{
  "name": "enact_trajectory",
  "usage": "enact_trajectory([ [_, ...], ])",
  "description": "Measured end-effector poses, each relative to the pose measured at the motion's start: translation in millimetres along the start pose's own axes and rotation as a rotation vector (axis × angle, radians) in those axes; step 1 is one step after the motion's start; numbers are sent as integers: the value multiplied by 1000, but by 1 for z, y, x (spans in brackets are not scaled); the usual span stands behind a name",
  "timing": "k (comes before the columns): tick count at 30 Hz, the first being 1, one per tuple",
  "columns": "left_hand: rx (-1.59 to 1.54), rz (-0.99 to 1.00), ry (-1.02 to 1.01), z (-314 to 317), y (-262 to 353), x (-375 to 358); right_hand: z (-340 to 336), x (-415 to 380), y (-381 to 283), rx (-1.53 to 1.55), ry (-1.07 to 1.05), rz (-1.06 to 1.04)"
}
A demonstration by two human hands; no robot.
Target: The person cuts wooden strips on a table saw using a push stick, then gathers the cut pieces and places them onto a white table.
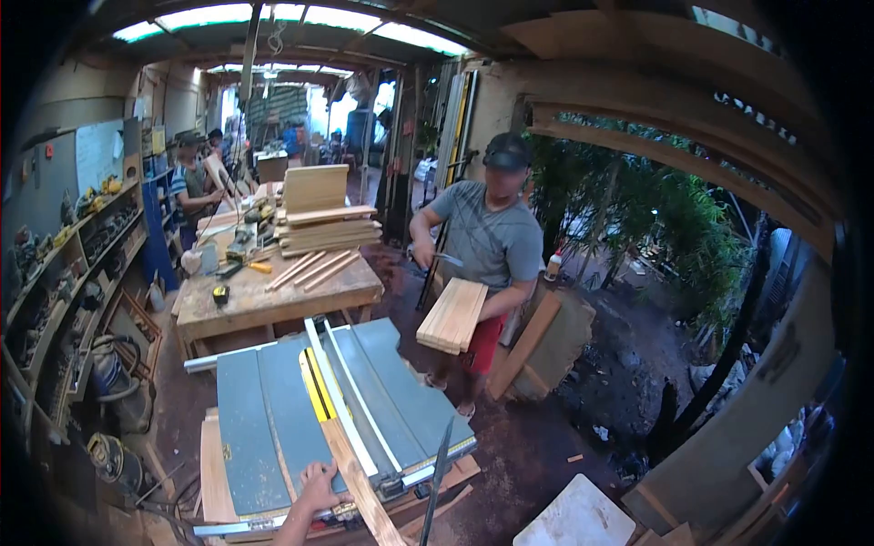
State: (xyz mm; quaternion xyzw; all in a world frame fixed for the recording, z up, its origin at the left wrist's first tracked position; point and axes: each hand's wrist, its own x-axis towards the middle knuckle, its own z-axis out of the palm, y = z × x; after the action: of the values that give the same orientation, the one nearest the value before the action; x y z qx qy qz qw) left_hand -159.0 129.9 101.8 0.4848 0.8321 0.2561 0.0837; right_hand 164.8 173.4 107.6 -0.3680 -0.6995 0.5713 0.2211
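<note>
My left hand (319, 490) rests palm down on the grey table saw top (246, 428), near its front edge. Its fingers are bent and apart, with the thumb reaching toward a wooden board (350, 464). That long board lies along the white rip fence (341, 400), its far end over the yellow insert plate (319, 387); its near end runs off the bottom of the view. A dark, thin stick-like thing (442, 473) slants up from the bottom edge to the right of the board; what holds it is hidden. My right hand is not in view.
Beyond the saw, a person (492, 237) holds a stack of boards (452, 314). A workbench (273, 305) carries stacked panels (328, 238), wood strips (314, 270) and a tape measure (221, 295). Tool shelves (82, 237) line the left; a white sheet (575, 517) lies at lower right.
</note>
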Motion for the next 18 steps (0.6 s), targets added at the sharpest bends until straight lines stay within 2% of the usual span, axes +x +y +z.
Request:
enact_trajectory([
  [3, -30, -21, -33, -3, 1, 1, -6, -4, -24, -18, -16, -59],
  [9, -20, -37, -62, -3, -1, 1, -5, -3, -31, 11, 32, -119],
  [18, -61, -36, -46, -13, 6, -3, 1, -2, -10, 5, 24, -64],
])
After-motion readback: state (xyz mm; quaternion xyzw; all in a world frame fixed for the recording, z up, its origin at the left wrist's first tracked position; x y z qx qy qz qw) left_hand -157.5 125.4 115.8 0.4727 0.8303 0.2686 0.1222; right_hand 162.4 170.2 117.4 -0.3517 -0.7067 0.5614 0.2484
